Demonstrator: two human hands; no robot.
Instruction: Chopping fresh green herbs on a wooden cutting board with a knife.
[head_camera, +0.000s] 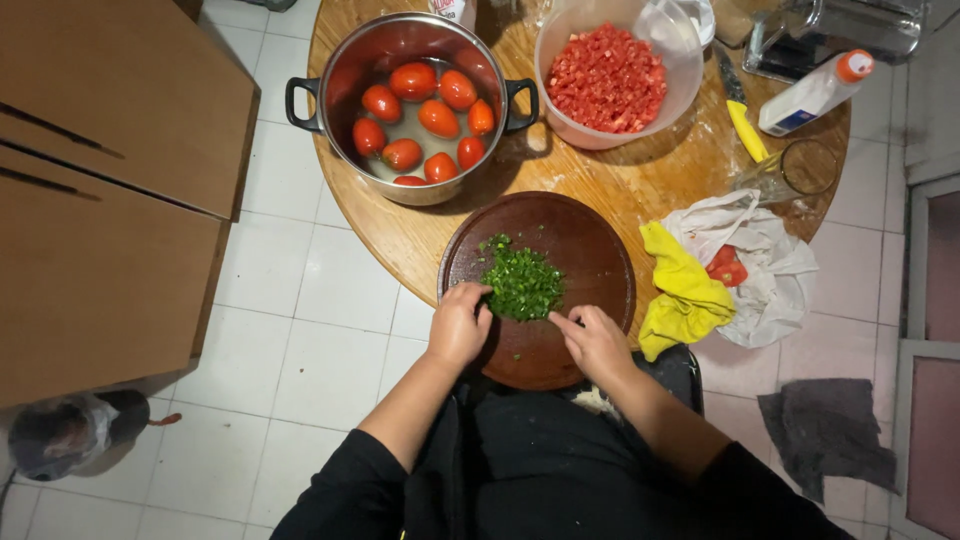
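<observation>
1. Head view: left hand (459, 325) and right hand (597, 343), both loosely cupped and holding nothing, flank the chopped green herb pile (522, 283) at 7 and 5 o'clock, fingertips touching its edges.
2. Pile sits approx. centre of round dark wooden board (590, 250) on the round table (420, 245).
3. Risk: board's near edge overhangs the table; pressing down there could tip it and spill the herbs.
4. Herbs: finely cut, bright green, loose mound w/ a few stray bits at 11 o'clock.

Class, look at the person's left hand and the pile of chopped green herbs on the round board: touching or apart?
Touching. The head view shows the left hand with its fingertips pressed against the edge of the chopped green herbs, no gap between.
</observation>
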